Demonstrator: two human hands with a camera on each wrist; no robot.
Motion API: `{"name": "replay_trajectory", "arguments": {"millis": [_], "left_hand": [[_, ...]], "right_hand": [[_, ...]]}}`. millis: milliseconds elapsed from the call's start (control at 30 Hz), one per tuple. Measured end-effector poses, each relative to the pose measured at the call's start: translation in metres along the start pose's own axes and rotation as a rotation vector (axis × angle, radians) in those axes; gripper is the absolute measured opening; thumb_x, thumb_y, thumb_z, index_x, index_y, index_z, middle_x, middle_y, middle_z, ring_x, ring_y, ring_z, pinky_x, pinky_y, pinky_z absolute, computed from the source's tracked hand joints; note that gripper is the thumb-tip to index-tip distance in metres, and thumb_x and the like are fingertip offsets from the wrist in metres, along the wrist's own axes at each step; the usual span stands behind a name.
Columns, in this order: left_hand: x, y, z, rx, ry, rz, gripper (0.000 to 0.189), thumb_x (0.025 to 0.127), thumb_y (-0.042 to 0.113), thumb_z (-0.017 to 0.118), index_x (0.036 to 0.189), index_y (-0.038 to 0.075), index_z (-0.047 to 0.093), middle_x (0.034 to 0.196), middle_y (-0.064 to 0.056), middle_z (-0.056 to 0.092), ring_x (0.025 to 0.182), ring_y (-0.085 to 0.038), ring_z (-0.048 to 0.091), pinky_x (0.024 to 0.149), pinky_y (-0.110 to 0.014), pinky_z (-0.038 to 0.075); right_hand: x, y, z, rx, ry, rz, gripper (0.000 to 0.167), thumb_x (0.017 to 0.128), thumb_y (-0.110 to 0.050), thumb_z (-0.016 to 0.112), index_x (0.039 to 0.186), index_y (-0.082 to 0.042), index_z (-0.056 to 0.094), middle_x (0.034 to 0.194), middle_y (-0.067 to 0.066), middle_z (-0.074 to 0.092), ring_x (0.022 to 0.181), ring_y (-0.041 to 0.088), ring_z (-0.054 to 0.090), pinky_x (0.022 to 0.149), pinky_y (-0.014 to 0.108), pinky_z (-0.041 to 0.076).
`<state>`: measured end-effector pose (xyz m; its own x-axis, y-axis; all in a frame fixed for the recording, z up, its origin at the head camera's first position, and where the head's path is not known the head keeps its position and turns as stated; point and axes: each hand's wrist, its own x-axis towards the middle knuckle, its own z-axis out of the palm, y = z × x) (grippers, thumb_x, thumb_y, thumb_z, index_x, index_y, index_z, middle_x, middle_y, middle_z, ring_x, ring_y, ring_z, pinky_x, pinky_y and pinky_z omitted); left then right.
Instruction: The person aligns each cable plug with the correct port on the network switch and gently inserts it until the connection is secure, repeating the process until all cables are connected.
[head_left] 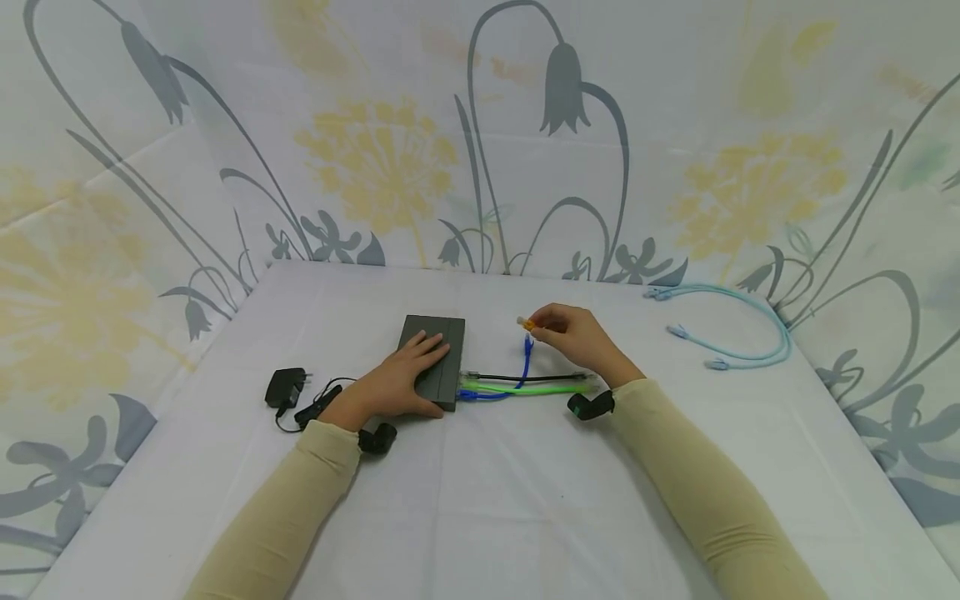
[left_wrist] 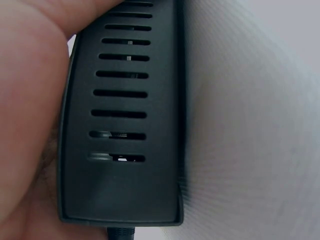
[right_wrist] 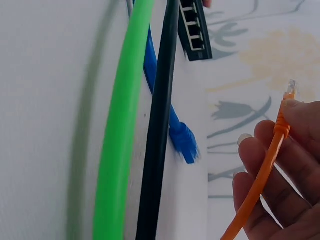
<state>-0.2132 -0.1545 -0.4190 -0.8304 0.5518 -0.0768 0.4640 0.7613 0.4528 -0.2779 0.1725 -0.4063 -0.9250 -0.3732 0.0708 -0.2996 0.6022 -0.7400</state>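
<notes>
A dark grey network switch point(head_left: 438, 383) lies on the white table, and my left hand point(head_left: 397, 379) rests on its top with fingers spread, thumb along the near end. The left wrist view shows slotted vents point(left_wrist: 120, 93) on that end. My right hand point(head_left: 573, 333) pinches the orange network cable point(right_wrist: 265, 170) just behind its clear plug point(right_wrist: 292, 86), raised to the right of the switch. Green point(head_left: 536, 389), black point(head_left: 540, 378) and blue point(head_left: 525, 362) cables run from the switch's right side. The blue one bends away, its loose plug point(right_wrist: 185, 142) below my right hand.
To the left of the switch lies a black power adapter point(head_left: 285, 389) with its cord bundled point(head_left: 318, 404). Light blue network cables point(head_left: 772, 333) curve on the table at the far right. A flowered cloth point(head_left: 510, 167) hangs behind the table.
</notes>
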Motion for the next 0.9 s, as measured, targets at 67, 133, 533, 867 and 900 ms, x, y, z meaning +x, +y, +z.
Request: {"name": "replay_trajectory", "arguments": {"millis": [67,133,533,867,900], "left_hand": [[0.0,0.0,-0.001,-0.003,-0.001,-0.001,0.104,0.075,0.046,0.081,0.156,0.016,0.024,0.164,-0.006,0.012,0.152,-0.034,0.001,0.117,-0.059,0.02],[0.0,0.0,-0.001,-0.003,-0.002,-0.003,0.104,0.075,0.046,0.081,0.156,0.016,0.024,0.164,-0.006,0.012,0.152,-0.033,0.001,0.117,-0.058,0.02],[-0.001,0.0,-0.001,0.007,-0.002,-0.006,0.104,0.074,0.046,0.081,0.156,0.016,0.024,0.164,-0.005,0.012,0.152,-0.033,0.001,0.117,-0.059,0.019],[0.0,-0.001,0.001,0.01,-0.002,-0.006,0.104,0.075,0.047,0.081,0.156,0.017,0.023,0.164,-0.004,0.011,0.152,-0.033,0.0,0.117,-0.058,0.019],[0.0,-0.001,0.001,0.012,-0.002,-0.008,0.104,0.074,0.047,0.081,0.156,0.017,0.023,0.164,-0.004,0.011,0.152,-0.032,0.0,0.117,-0.058,0.019]], "right_hand": [[0.0,-0.003,0.002,-0.015,0.002,-0.002,0.023,0.092,-0.029,0.067,0.11,-0.016,0.067,0.107,0.005,0.07,0.103,0.022,0.067,0.09,0.041,0.053],[-0.001,-0.005,0.005,-0.027,0.001,-0.008,0.022,0.092,-0.028,0.067,0.11,-0.016,0.068,0.106,0.005,0.07,0.102,0.023,0.067,0.09,0.041,0.053],[0.0,-0.01,0.022,-0.1,-0.012,-0.087,0.018,0.093,-0.028,0.066,0.107,-0.018,0.07,0.1,0.001,0.072,0.086,0.016,0.067,0.088,0.041,0.05],[-0.004,-0.016,0.033,-0.117,-0.066,-0.044,0.018,0.094,-0.028,0.065,0.11,-0.02,0.069,0.109,0.002,0.07,0.093,0.018,0.067,0.083,0.037,0.054],[-0.004,-0.017,0.034,-0.117,-0.071,-0.042,0.018,0.094,-0.028,0.065,0.109,-0.02,0.069,0.109,0.002,0.07,0.092,0.017,0.067,0.082,0.037,0.054]]}}
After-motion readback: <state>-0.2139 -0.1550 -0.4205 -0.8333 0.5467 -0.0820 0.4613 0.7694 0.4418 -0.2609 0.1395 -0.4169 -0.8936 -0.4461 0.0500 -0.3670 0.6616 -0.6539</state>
